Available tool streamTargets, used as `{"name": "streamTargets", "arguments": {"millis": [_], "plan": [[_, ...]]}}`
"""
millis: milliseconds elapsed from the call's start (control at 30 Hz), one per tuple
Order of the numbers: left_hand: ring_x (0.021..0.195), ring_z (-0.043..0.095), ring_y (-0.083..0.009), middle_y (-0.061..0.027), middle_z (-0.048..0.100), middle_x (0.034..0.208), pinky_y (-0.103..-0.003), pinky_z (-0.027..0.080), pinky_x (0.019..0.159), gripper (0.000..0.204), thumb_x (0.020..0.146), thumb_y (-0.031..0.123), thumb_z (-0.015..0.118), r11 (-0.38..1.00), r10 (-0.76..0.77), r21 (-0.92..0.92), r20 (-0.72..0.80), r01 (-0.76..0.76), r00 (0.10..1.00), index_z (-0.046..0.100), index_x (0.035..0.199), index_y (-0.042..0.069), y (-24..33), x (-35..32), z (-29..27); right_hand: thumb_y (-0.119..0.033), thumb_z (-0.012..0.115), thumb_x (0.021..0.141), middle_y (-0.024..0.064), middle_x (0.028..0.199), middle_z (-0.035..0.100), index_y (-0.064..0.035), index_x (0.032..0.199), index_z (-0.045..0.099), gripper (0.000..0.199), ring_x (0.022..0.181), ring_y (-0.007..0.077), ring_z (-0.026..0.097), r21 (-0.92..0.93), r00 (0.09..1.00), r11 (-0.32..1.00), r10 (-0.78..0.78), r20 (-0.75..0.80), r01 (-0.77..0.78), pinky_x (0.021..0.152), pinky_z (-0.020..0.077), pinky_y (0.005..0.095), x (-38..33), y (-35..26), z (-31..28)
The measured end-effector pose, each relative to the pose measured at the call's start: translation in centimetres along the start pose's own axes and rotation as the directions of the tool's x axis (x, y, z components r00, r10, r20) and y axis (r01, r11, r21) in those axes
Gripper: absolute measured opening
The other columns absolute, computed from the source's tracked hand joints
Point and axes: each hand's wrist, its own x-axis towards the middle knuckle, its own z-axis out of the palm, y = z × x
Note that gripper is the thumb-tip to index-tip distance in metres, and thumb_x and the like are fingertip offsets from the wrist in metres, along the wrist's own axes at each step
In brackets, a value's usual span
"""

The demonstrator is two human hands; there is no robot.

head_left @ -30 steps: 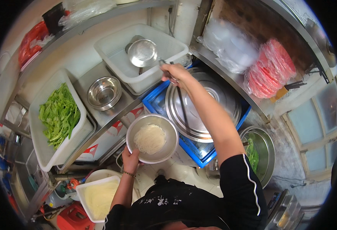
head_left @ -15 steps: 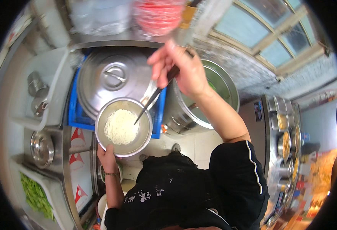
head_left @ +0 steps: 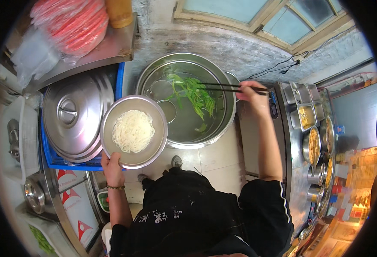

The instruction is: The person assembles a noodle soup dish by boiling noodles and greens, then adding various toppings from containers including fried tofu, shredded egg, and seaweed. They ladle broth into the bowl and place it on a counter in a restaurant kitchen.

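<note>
My left hand [head_left: 112, 167] grips the near rim of a steel bowl [head_left: 111, 115], thumb over the edge. White noodles [head_left: 133, 131] lie in a mound inside it. The bowl is just left of a large steel pot [head_left: 225, 128] of liquid and overlaps its rim in the picture. Closed around a pair of dark chopsticks [head_left: 222, 87], my right hand [head_left: 255, 95] is at the pot's right side. The chopsticks reach left over the pot, their tips at green leafy vegetables [head_left: 192, 94]. A round wire ring [head_left: 168, 110] shows in the pot beside the greens.
A big steel lid [head_left: 68, 109] rests over a blue crate [head_left: 53, 160] on the left. Above it juts a metal shelf [head_left: 107, 51] with bagged red items [head_left: 72, 25]. Food pans [head_left: 307, 115] line the right counter. A brick wall [head_left: 222, 47] stands behind the pot.
My right hand has gone from above the noodle bowl to the right side of the pot, chopsticks now at the greens. The view has turned rightward, and the bowl is now next to the pot.
</note>
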Motion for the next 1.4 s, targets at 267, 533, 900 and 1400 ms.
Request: {"name": "streamTargets", "arguments": {"millis": [267, 533, 900, 1400], "plan": [[0.085, 0.055, -0.0124, -0.0054, 0.058, 0.099, -0.023, 0.044, 0.075, 0.037, 0.074, -0.004, 0.046, 0.995, -0.024, 0.095, -0.137, 0.038, 0.990, 0.051, 0.111, -0.002, -1.1, -3.9, 2.1, -0.007, 0.056, 0.076, 0.0113, 0.070, 0.061, 0.0037, 0.087, 0.060, 0.016, 0.057, 0.0184, 0.062, -0.159, 0.951, 0.953, 0.222, -0.214, -0.258, 0.050, 0.0500, 0.0274, 8.3, 15.6, 2.1], [0.084, 0.055, -0.0122, -0.0058, 0.059, 0.100, -0.024, 0.044, 0.075, 0.039, 0.073, -0.005, 0.045, 0.988, -0.047, 0.135, -0.168, 0.071, 0.985, 0.051, 0.112, -0.002, -1.5, -5.7, 1.9, -0.017, 0.056, 0.085, 0.0150, 0.064, 0.060, 0.0091, 0.079, 0.055, 0.027, 0.051, 0.0230, 0.061, 0.048, 0.871, 0.969, 0.240, -0.428, -0.243, 0.045, 0.0508, 0.0301, 10.0, 20.1, 4.5], [0.089, 0.056, -0.0125, -0.0059, 0.060, 0.103, -0.023, 0.044, 0.076, 0.038, 0.074, -0.004, 0.047, 0.976, -0.079, 0.202, -0.026, 0.082, 0.997, 0.053, 0.111, -0.003, -1.2, -4.3, 4.5, -0.018, 0.048, 0.090, 0.0207, 0.076, 0.058, 0.0079, 0.085, 0.051, 0.027, 0.062, 0.0299, 0.063, 0.623, 0.806, 0.728, 0.534, -0.255, -0.285, 0.053, 0.0570, 0.0392, 7.6, 18.4, -1.5], [0.050, 0.054, -0.0104, -0.0046, 0.060, 0.075, -0.022, 0.041, 0.036, 0.028, 0.075, 0.000, 0.047, 0.948, -0.082, 0.314, 0.079, 0.053, 0.994, 0.054, 0.103, -0.001, -2.3, -3.2, 4.6, -0.025, 0.051, 0.090, 0.0177, 0.076, 0.062, 0.0047, 0.085, 0.057, 0.030, 0.061, 0.0242, 0.064, 0.662, 0.910, 0.745, 0.329, -0.252, -0.087, 0.058, 0.0570, 0.0351, 3.9, 11.5, -6.9]]}}
